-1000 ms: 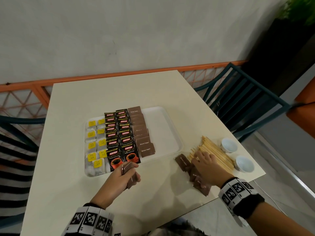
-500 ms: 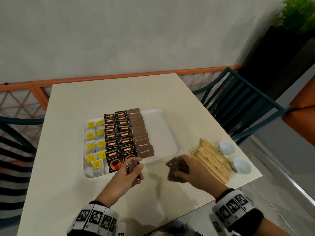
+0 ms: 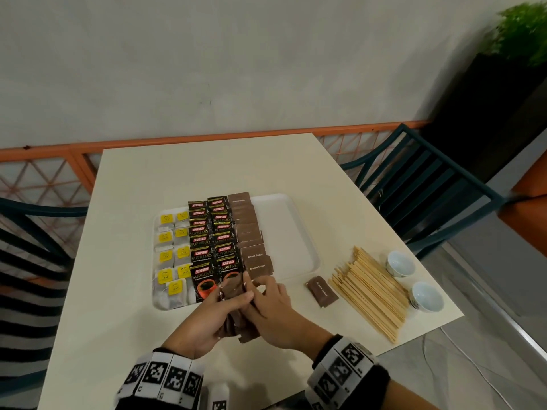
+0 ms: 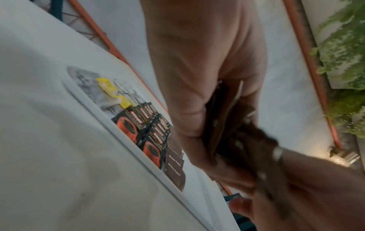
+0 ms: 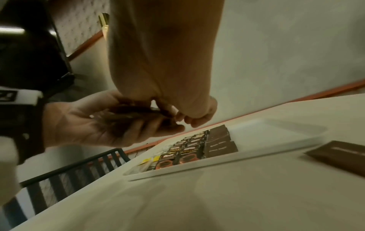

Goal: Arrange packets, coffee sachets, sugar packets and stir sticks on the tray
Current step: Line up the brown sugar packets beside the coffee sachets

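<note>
Both hands meet at the tray's near edge around a bundle of brown sugar packets (image 3: 236, 319). My left hand (image 3: 233, 300) grips the bundle from the left, and my right hand (image 3: 262, 287) pinches it from the right. In the wrist views the packets (image 4: 227, 118) (image 5: 128, 114) sit between the curled fingers. The white tray (image 3: 288, 232) holds rows of tea bags with yellow tags (image 3: 173, 253), black coffee sachets (image 3: 213, 241) and brown sugar packets (image 3: 248, 230); its right part is bare. One sugar packet (image 3: 322, 292) lies on the table beside a pile of wooden stir sticks (image 3: 368, 291).
Two small white cups (image 3: 399, 263) (image 3: 426, 297) stand by the table's right edge, past the sticks. Teal chairs (image 3: 429, 184) flank the table. An orange railing (image 3: 207, 137) runs behind it.
My right hand lifted brown sugar packets from beside the sticks and carried them left to my left hand. Both hands now hold them together. One packet stayed on the table.
</note>
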The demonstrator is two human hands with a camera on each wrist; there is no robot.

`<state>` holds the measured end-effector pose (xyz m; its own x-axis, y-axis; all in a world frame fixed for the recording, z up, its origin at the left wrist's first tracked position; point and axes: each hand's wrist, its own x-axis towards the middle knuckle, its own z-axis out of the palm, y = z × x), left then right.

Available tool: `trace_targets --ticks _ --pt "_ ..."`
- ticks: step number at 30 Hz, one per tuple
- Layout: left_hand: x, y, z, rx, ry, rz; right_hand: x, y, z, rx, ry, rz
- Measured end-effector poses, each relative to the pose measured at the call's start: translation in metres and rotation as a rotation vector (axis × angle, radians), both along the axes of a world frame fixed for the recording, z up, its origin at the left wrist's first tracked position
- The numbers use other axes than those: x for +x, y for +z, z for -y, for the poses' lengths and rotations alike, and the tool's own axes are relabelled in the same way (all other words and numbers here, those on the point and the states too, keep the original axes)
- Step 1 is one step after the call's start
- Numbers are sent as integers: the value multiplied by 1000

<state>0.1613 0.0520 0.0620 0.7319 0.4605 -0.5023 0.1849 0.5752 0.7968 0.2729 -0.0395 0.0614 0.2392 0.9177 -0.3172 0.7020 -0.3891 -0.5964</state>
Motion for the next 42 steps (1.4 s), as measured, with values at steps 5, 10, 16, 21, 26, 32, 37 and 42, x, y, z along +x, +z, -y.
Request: trace_targets --ticks 5,10,16,21,26,32,37,42 --pt "-14 -6 -9 -42 -4 55 16 3 12 22 -59 -328" --pt "-21 -6 -20 6 79 82 50 -19 22 74 -438 -246" --pt "-24 -9 -27 27 112 122 74 -63 50 -200 -433 527" --pt "-26 -17 -27 2 136 117 59 -72 53 -21 -242 576" --pt "-28 -17 -22 6 88 115 49 -66 50 79 -160 452" --pt "-34 -16 -22 -4 48 117 61 -71 50 -12 -444 109" --pt "-43 -15 -21 -2 54 104 69 -72 45 -166 -527 42" --pt "-46 -11 -19 38 93 99 59 -54 38 -178 -345 7"
